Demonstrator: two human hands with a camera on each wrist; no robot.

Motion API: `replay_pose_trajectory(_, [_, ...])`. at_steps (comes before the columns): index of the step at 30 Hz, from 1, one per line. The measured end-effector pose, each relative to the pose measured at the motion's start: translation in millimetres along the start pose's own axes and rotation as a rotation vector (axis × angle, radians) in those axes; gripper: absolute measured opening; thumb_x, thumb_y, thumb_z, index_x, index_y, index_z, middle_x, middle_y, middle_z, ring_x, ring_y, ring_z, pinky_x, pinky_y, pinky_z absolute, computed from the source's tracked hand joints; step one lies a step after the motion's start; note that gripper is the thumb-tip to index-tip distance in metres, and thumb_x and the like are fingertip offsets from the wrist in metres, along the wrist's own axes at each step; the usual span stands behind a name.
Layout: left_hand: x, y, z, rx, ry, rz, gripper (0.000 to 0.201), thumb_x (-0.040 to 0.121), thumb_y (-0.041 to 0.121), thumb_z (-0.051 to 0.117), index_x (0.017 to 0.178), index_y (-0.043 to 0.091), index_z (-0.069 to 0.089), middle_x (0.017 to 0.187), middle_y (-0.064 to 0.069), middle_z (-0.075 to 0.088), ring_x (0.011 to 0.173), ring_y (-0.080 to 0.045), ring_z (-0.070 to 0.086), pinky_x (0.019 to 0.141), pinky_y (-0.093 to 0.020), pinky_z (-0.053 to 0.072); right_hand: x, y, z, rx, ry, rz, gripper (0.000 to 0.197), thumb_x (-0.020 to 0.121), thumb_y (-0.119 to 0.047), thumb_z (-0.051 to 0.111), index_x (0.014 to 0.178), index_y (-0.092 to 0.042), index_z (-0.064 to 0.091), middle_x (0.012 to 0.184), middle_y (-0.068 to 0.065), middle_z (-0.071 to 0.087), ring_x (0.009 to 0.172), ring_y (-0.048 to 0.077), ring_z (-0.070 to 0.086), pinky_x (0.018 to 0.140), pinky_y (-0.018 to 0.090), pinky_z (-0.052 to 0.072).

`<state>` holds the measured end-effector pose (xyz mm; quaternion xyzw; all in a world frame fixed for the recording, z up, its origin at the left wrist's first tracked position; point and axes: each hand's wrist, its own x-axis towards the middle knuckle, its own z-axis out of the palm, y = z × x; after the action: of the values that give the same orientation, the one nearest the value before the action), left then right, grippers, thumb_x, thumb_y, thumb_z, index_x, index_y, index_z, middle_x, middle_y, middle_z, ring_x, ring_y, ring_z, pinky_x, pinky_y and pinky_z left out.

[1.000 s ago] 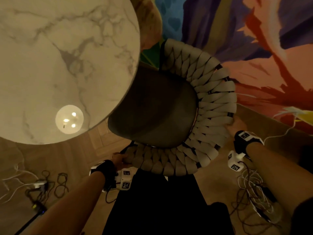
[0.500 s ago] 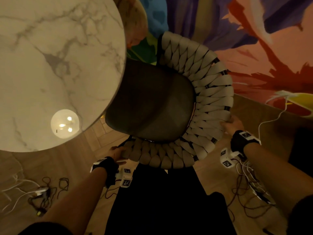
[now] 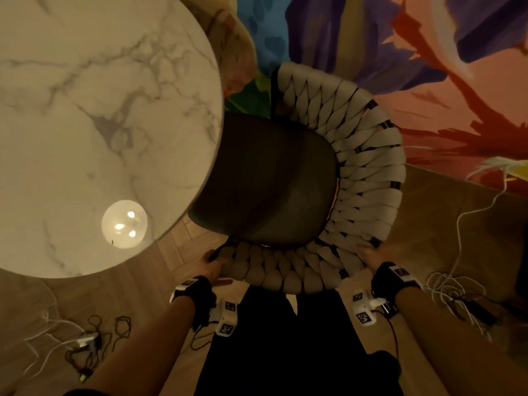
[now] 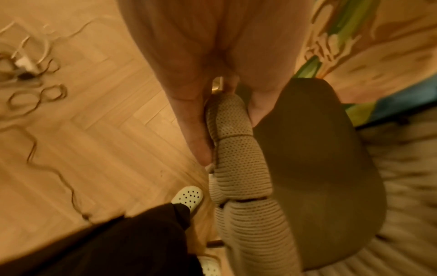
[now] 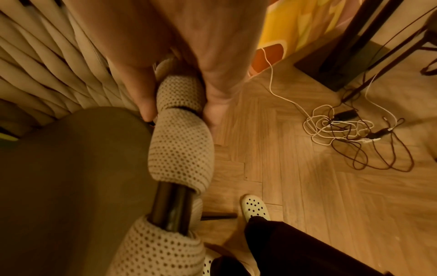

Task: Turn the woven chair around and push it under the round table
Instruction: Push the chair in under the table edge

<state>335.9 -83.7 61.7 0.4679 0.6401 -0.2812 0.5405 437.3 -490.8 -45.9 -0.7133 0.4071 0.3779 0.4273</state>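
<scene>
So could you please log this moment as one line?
left hand: grips chair rim | right hand: grips rim | seat front under table

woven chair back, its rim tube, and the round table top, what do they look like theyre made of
Woven chair back: wide beige straps, seemingly a knitted or mesh fabric, going by the perforated weave beside the right hand.
Rim tube: dark and glossy where a gap bares it, probably metal.
Round table top: white with grey veins, polished enough to mirror a lamp; marble or a look-alike.
</scene>
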Motion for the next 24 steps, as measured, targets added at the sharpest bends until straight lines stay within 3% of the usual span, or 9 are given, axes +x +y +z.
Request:
replay_pose_trajectory(2, [-2, 6, -3, 0.082, -0.023, 0.025, 0.068, 0.089, 0.017, 0.061, 0.147, 0.023, 0.025, 0.14, -0.021, 0.048, 0.098, -0.038, 0.057, 0.071, -0.048, 0.055, -7, -18, 2, -0.058, -0.053, 0.005, 0.076, 0.055, -0.048, 0.077, 0.125, -0.027, 0.057, 0.125, 0.006, 0.065, 0.106, 0.031, 0.063, 0.093, 0.052, 0.053])
replay_pose_trajectory(4, [-5, 10, -6, 0.27, -0.042, 0.072, 0.063, 0.089, 0.031, 0.059, 0.144, 0.02, 0.032, 0.137, -0.019, 0.052, 0.104, -0.037, 0.058, 0.08, -0.047, 0.051, -46, -52, 3, -0.14, -0.074, 0.017, 0.062, 0.074, -0.035, 0.074, 0.129, -0.017, 0.054, 0.128, 0.01, 0.061, 0.112, 0.036, 0.06, 0.096, 0.054, 0.051])
replay_pose_trajectory(7, [3, 11, -9, 0.824, 0.01, 0.296, 0.069, 0.08, 0.057, 0.044, 0.132, 0.013, 0.052, 0.133, -0.017, 0.056, 0.125, -0.037, 0.05, 0.101, -0.043, 0.043, -60, -76, -10, -0.219, -0.106, 0.063, 0.055, 0.094, -0.033, 0.053, 0.142, -0.009, 0.037, 0.14, 0.014, 0.046, 0.125, 0.04, 0.049, 0.104, 0.05, 0.043])
replay_pose_trajectory(9, [6, 15, -6, 1.105, 0.008, 0.453, 0.065, 0.082, 0.053, 0.044, 0.136, 0.018, 0.048, 0.147, -0.012, 0.041, 0.138, -0.036, 0.035, 0.112, -0.042, 0.033, -51, -97, -22, -0.287, -0.036, 0.019, 0.074, 0.086, -0.045, 0.055, 0.146, -0.01, 0.028, 0.147, 0.011, 0.041, 0.127, 0.041, 0.046, 0.105, 0.047, 0.042])
replay_pose_trajectory(11, [3, 15, 0, 1.223, -0.072, 0.59, 0.067, 0.078, 0.05, 0.05, 0.14, 0.028, 0.041, 0.155, -0.005, 0.028, 0.14, -0.031, 0.032, 0.113, -0.043, 0.033, -29, -130, -38, -0.354, 0.111, -0.101, 0.089, 0.076, -0.049, 0.061, 0.148, -0.012, 0.025, 0.149, 0.018, 0.039, 0.127, 0.043, 0.047, 0.103, 0.053, 0.044])
replay_pose_trajectory(14, [1, 3, 9, 1.427, -0.228, 0.743, 0.084, 0.062, 0.062, 0.042, 0.142, 0.036, 0.035, 0.154, 0.004, 0.029, 0.143, -0.024, 0.029, 0.117, -0.043, 0.026, -15, -205, -51, -0.475, 0.237, -0.321, 0.078, 0.083, -0.043, 0.061, 0.146, -0.012, 0.029, 0.144, 0.023, 0.044, 0.123, 0.043, 0.05, 0.098, 0.052, 0.048])
replay_pose_trajectory(18, [6, -6, 13, 1.69, -0.275, 0.679, 0.085, 0.07, 0.047, 0.05, 0.148, 0.039, 0.016, 0.159, 0.007, 0.017, 0.147, -0.023, 0.015, 0.118, -0.051, 0.009, -8, -310, -37, -0.687, 0.327, -0.577, 0.069, 0.085, -0.037, 0.06, 0.143, -0.011, 0.034, 0.145, 0.021, 0.039, 0.127, 0.044, 0.044, 0.103, 0.047, 0.043])
replay_pose_trajectory(21, [21, -7, 12, 1.717, -0.151, 0.723, 0.084, 0.076, 0.033, 0.056, 0.149, 0.034, 0.015, 0.159, 0.003, 0.019, 0.148, -0.021, 0.015, 0.119, -0.046, 0.015, 3, -359, -10, -0.831, 0.329, -0.709, 0.068, 0.081, -0.039, 0.061, 0.139, -0.011, 0.039, 0.14, 0.024, 0.042, 0.125, 0.046, 0.045, 0.103, 0.048, 0.043])
replay_pose_trajectory(24, [41, -12, 11, 1.755, -0.136, 0.788, 0.083, 0.073, 0.032, 0.057, 0.148, 0.033, 0.02, 0.156, 0.005, 0.025, 0.146, -0.021, 0.021, 0.118, -0.043, 0.023, 10, -388, 32, -0.947, 0.309, -0.756, 0.073, 0.08, -0.037, 0.065, 0.141, -0.012, 0.035, 0.143, 0.024, 0.035, 0.129, 0.046, 0.039, 0.109, 0.047, 0.038])
